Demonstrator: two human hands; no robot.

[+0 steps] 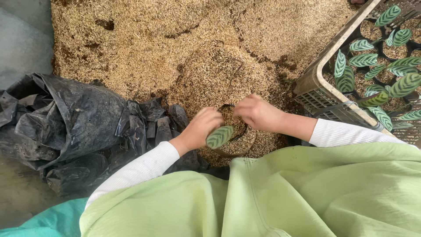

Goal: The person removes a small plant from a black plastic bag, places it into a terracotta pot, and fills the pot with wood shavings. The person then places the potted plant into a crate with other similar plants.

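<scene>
Green apron [307, 197], black bags [79, 118], plastic crate [315, 83]

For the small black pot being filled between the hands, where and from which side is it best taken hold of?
Probably by the rim of the black pot, from above. The pot sits sunk in the husk pile, so only its top edge shows. The left hand and right hand already flank it, and the striped leaf leans over the near side.
</scene>
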